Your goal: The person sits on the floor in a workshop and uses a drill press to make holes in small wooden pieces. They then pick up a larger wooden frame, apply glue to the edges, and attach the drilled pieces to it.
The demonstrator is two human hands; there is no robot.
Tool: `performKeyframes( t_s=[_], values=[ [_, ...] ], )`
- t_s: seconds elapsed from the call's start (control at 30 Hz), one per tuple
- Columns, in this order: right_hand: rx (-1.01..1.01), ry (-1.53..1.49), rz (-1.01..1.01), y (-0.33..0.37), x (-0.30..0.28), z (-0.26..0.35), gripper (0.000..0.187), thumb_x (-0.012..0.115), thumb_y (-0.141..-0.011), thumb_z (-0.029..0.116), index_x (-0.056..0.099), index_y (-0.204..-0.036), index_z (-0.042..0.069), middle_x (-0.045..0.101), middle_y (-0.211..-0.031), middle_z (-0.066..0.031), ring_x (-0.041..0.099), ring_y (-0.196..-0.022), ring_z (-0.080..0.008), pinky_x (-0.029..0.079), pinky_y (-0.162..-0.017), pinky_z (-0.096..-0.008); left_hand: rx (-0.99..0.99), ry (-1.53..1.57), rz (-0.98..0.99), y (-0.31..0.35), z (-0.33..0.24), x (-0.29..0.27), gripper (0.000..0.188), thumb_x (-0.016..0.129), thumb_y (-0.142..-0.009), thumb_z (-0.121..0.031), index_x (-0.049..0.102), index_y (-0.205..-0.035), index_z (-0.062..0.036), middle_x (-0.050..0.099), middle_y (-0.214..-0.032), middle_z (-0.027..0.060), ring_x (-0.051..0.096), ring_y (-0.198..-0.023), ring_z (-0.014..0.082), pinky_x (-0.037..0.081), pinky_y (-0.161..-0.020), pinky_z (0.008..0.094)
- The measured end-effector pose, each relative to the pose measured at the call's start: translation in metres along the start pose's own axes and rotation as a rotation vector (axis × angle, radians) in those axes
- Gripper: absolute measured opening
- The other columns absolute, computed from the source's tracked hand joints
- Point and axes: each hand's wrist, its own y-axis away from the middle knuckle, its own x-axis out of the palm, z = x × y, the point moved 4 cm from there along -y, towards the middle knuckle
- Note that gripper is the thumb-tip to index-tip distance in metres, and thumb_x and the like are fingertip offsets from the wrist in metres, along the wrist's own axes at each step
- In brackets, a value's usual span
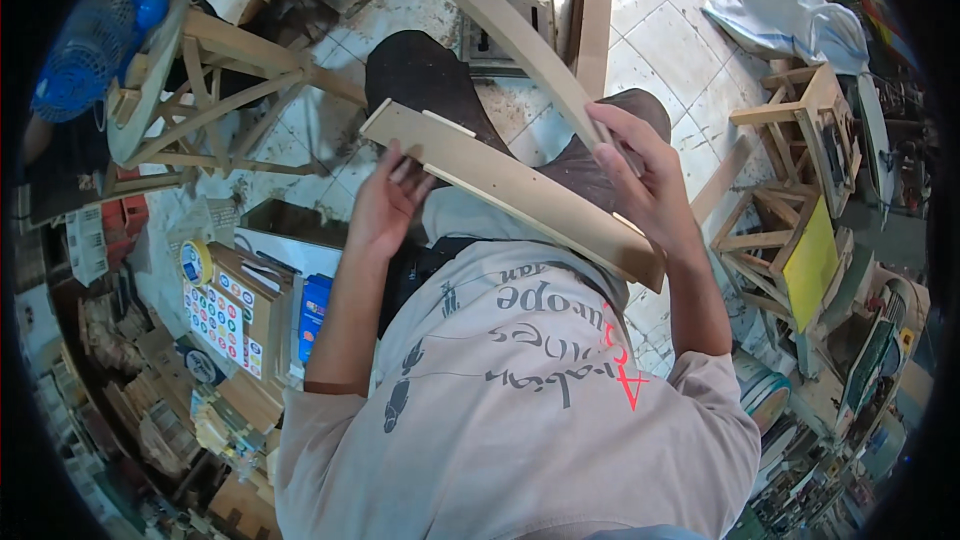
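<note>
A long wooden board (490, 176) lies slantwise across my lap, with thin strips fixed along its edges and small dark holes in its face. My left hand (385, 202) is beside the board's left part, palm turned up and fingers loosely apart, the tips at its near edge. In my right hand (642, 165), pinched between thumb and fingers, is the near end of a long, pale wood strip (510, 35). That strip slants up and away to the far left, above the board. My right wrist passes over the board's right end.
A machine (510, 25) with a dark metal base stands ahead of my knees. Wooden stool frames stand at left (215, 105) and right (770, 225). A white sack (790, 20) lies far right. Cardboard boxes (240, 315) are beside my left elbow, on a tiled floor (660, 35).
</note>
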Motion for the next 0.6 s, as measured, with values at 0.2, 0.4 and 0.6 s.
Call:
performKeyframes(
  t_s=[0.2,0.4,0.6],
  values=[
    [0.095,-0.316,-0.005,-0.016,-0.012,0.012,0.035,0.058,-0.097,0.018,0.058,-0.126,0.000,0.064,-0.107,-0.0072,0.057,-0.094,-0.0114,0.045,-0.083,-0.0246,-0.109,-0.106,0.124,-0.014,0.035,0.024,0.027,0.058,-0.094,-0.014,0.052,-0.117,0.0001,0.062,-0.113,0.0123,0.059,-0.111,0.0222,0.050,-0.096,0.0405],
    [0.220,-0.612,-0.087,-0.014,-0.033,-0.001,0.043,0.048,-0.101,0.031,0.055,-0.128,-0.003,0.064,-0.104,-0.0064,0.059,-0.087,-0.0098,0.048,-0.078,-0.0237,0.064,-0.021,0.277,-0.015,0.021,0.053,0.043,0.048,-0.081,0.000,0.048,-0.124,0.0026,0.054,-0.127,0.0147,0.052,-0.118,0.0239,0.043,-0.103,0.0398],
    [0.314,-0.793,0.020,-0.007,-0.014,-0.013,0.061,0.048,-0.096,0.053,0.055,-0.122,-0.002,0.066,-0.101,-0.0094,0.062,-0.087,-0.0133,0.051,-0.078,-0.0267,0.200,0.069,0.498,-0.011,0.009,0.098,0.058,0.045,-0.085,-0.016,0.038,-0.139,0.0043,0.044,-0.143,0.0184,0.043,-0.131,0.0293,0.032,-0.112,0.0404]
  ],
)
